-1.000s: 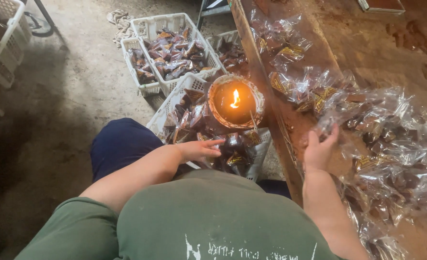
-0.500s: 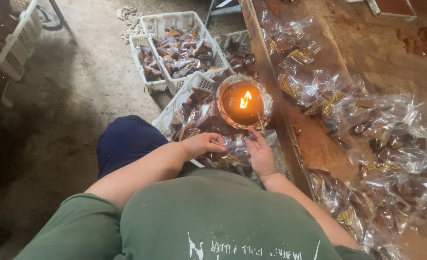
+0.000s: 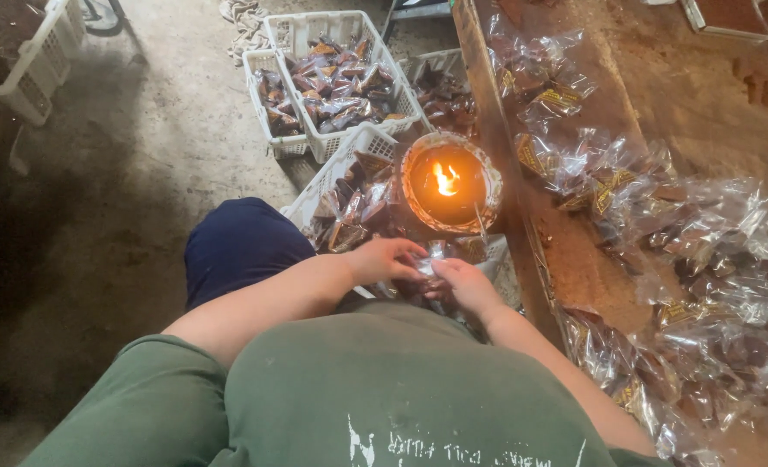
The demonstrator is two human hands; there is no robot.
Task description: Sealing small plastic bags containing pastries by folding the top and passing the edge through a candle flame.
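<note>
My left hand (image 3: 385,258) and my right hand (image 3: 463,284) meet over my lap, both closed on a small clear plastic packet (image 3: 428,270) with dark contents. Just beyond them a round bowl lamp (image 3: 449,183) burns with an open flame. It rests at the corner of a white crate (image 3: 342,177) filled with sealed packets. My knee in dark blue cloth (image 3: 241,246) lies left of the hands.
A wooden table (image 3: 687,104) on the right is strewn with many clear packets (image 3: 661,216). Two more white crates of packets (image 3: 332,78) stand on the concrete floor ahead. Another white crate (image 3: 33,60) sits at the far left.
My right hand left the table's packets and came down to my lap, meeting the left hand at the small packet. The left hand stayed near the lamp.
</note>
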